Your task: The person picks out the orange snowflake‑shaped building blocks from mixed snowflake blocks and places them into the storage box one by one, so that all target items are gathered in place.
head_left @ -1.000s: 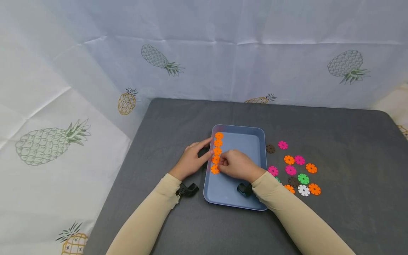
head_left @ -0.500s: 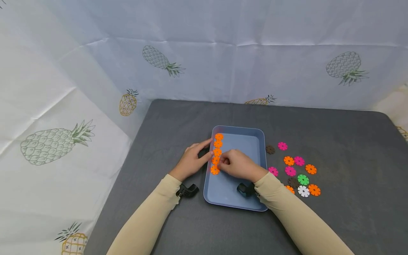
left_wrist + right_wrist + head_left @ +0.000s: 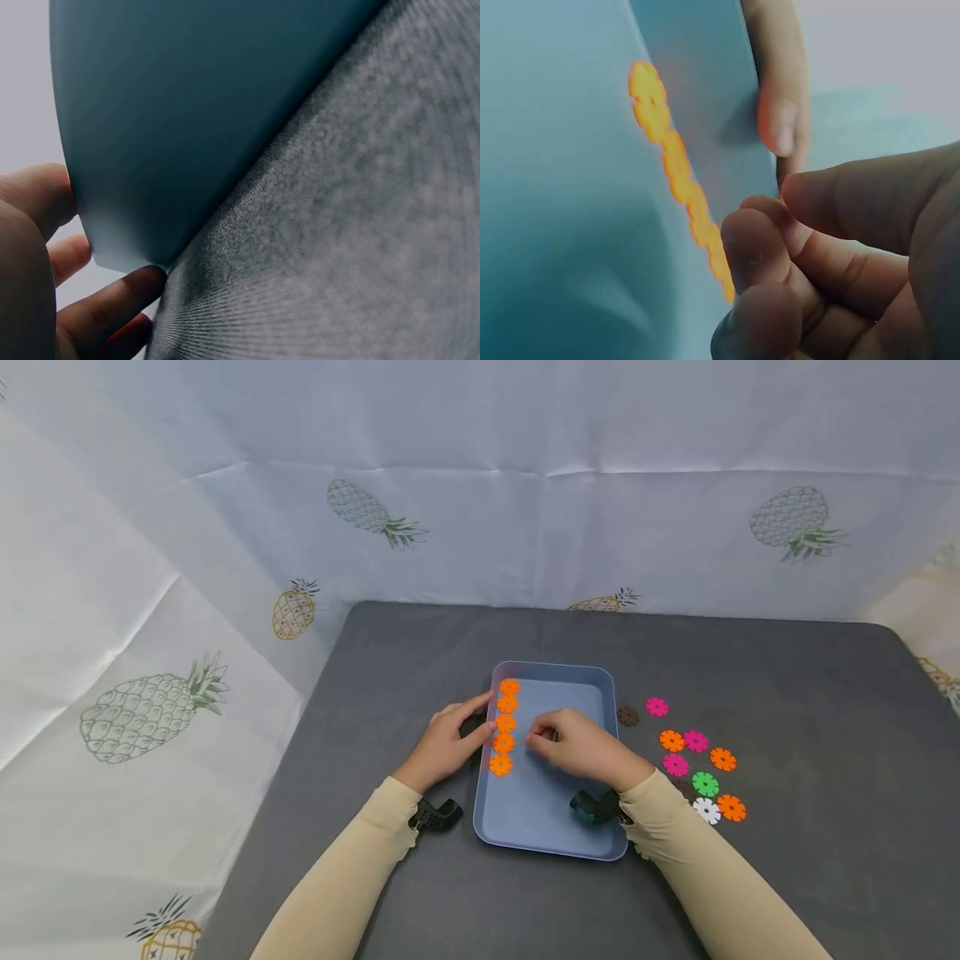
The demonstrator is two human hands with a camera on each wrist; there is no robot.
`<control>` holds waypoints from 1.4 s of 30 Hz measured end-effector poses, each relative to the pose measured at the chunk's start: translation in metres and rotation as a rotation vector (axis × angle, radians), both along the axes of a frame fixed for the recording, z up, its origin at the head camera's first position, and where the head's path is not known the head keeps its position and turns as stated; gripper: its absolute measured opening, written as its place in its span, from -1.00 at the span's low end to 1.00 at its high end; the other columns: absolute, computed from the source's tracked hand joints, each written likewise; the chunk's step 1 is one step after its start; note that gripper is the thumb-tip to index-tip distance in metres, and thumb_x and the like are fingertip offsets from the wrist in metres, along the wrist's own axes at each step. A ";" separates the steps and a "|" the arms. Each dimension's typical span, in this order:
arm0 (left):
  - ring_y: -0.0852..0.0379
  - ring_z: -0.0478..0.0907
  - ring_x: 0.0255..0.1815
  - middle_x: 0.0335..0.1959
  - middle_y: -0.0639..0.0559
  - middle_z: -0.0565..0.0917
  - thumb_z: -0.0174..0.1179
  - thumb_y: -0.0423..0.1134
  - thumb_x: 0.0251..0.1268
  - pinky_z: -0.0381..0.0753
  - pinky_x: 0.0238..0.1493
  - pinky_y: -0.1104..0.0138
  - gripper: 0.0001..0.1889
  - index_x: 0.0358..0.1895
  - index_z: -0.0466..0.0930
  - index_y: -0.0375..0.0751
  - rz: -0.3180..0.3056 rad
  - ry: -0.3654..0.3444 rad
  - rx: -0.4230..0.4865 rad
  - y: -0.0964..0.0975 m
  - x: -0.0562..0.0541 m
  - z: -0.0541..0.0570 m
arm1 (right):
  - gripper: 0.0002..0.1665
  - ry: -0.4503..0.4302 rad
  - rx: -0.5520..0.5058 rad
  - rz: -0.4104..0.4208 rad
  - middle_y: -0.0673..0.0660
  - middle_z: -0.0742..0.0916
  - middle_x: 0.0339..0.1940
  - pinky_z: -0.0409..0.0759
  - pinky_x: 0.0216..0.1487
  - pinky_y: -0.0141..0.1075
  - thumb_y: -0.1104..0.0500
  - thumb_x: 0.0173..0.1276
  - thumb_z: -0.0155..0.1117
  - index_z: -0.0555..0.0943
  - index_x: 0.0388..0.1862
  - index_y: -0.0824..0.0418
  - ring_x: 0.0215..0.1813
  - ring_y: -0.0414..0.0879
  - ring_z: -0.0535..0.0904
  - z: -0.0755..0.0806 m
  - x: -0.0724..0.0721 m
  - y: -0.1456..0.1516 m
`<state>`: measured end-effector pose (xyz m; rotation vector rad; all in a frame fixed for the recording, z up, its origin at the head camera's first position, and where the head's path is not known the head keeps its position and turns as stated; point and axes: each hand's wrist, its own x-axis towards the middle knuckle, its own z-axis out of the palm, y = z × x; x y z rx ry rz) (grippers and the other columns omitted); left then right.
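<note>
A blue-grey rectangular tray (image 3: 549, 846) holds a column of several orange notched discs (image 3: 506, 723) along its left side. My left hand (image 3: 447, 745) rests at the tray's left rim, thumb and fingers extended. The left wrist view has the fingertips (image 3: 146, 283) touching the tray's outer wall (image 3: 180, 112). Over the inside of the tray is my right hand (image 3: 577, 748), just right of the discs and apart from them. Its fingers (image 3: 754, 251) are curled in the right wrist view, the thumb near the index finger, and nothing shows between them.
Right of the tray, loose discs lie on the dark grey table (image 3: 810, 735): pink (image 3: 676, 765), orange (image 3: 723, 759), green (image 3: 705, 784), white (image 3: 707, 811) and brown (image 3: 627, 716). A pineapple-print cloth (image 3: 480, 543) hangs behind and at the left.
My right hand has moved off the lower orange discs to the right, uncovering the column. My left hand stays at the rim. The head view has shifted slightly.
</note>
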<state>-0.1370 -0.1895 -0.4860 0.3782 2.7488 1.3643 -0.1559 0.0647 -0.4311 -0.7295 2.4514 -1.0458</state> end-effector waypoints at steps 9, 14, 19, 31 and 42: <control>-0.09 0.44 0.42 0.41 0.00 0.60 0.20 0.09 0.57 0.26 0.47 -0.17 -0.39 0.60 0.39 0.15 -0.003 0.007 -0.002 0.000 -0.001 0.001 | -0.80 0.050 0.009 -0.045 0.02 0.70 -0.46 0.49 -0.40 -0.25 0.15 0.54 0.30 0.79 -0.20 0.23 -0.48 -0.13 0.47 0.013 -0.001 0.023; -0.07 0.45 0.42 0.41 0.01 0.60 0.19 0.11 0.57 0.27 0.46 -0.16 -0.38 0.60 0.38 0.16 -0.010 0.008 0.002 0.001 -0.002 0.002 | -0.81 0.064 0.024 -0.096 -0.02 0.67 -0.47 0.47 -0.41 -0.26 0.14 0.54 0.32 0.79 -0.21 0.21 -0.48 -0.12 0.46 0.015 -0.002 0.039; -0.06 0.45 0.41 0.41 0.02 0.60 0.20 0.10 0.57 0.25 0.47 -0.15 -0.38 0.61 0.37 0.18 -0.014 0.009 0.001 0.001 -0.003 0.003 | -0.81 0.056 0.029 -0.120 -0.03 0.65 -0.49 0.46 -0.42 -0.27 0.12 0.54 0.33 0.78 -0.21 0.19 -0.46 -0.10 0.47 0.014 -0.003 0.050; -0.07 0.44 0.42 0.41 0.01 0.60 0.18 0.11 0.58 0.25 0.48 -0.16 -0.39 0.61 0.37 0.17 -0.013 0.002 0.002 0.000 -0.002 0.002 | -0.82 0.087 0.008 -0.167 0.05 0.69 -0.45 0.50 -0.44 -0.27 0.16 0.54 0.34 0.77 -0.17 0.24 -0.44 -0.08 0.49 0.009 -0.001 0.072; -0.06 0.45 0.42 0.41 0.03 0.61 0.18 0.11 0.57 0.24 0.48 -0.16 -0.39 0.60 0.38 0.16 -0.013 0.018 -0.002 0.000 -0.001 -0.001 | -0.85 0.123 0.003 -0.207 0.04 0.67 -0.47 0.48 -0.43 -0.29 0.13 0.55 0.35 0.75 -0.19 0.19 -0.47 -0.12 0.48 0.003 0.003 0.095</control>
